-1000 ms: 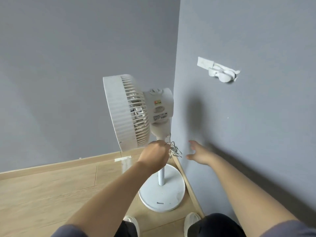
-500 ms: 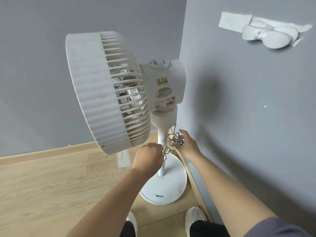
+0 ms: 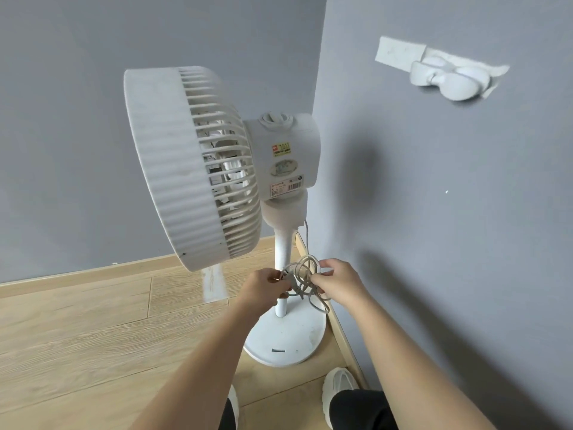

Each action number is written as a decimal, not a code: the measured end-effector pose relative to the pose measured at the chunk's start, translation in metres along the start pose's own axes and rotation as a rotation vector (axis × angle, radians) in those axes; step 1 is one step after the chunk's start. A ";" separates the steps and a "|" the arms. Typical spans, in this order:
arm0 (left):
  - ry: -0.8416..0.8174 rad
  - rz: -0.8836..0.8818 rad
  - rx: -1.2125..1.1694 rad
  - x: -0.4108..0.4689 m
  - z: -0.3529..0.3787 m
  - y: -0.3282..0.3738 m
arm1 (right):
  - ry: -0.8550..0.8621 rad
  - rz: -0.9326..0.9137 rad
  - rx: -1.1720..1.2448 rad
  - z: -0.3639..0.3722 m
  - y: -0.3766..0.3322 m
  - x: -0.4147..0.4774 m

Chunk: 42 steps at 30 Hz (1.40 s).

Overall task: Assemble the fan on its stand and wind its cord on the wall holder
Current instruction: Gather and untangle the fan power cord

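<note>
White cord [image 3: 302, 279] between both hands, beside wall [image 3: 434, 212]

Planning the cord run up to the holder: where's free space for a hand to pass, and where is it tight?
Free: bare wall between the fan and the wall holder. Also free: open floor left of the base. Tight: at the pole, where left hand and right hand hold the cord.

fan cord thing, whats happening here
A person is standing over a white fan that already sits on its stand in the corner of the room. Both hands are on the bundled cord in front of the pole: the left hand pinches one side and the right hand the other. The cord runs up to the fan's neck. The wall holder on the right-hand wall has no cord on it yet.
</note>
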<state>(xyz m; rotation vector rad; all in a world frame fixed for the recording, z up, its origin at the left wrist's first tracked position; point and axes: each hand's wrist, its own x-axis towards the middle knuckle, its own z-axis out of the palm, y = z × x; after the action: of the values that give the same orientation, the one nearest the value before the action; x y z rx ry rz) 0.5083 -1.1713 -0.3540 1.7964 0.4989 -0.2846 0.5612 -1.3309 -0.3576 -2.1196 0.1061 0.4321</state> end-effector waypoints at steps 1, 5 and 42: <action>0.009 0.027 -0.050 -0.004 0.003 0.002 | 0.018 -0.001 0.017 -0.002 0.000 -0.004; 0.000 0.041 -0.250 -0.012 0.008 0.005 | 0.091 -0.061 0.032 -0.008 -0.004 -0.023; -0.141 -0.107 -0.435 -0.013 -0.014 0.029 | -0.126 -0.141 0.397 -0.029 -0.009 -0.044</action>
<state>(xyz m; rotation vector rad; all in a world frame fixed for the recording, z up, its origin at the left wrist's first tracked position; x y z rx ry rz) 0.5100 -1.1671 -0.3195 1.3204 0.5127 -0.3448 0.5298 -1.3538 -0.3203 -1.6941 -0.0294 0.4204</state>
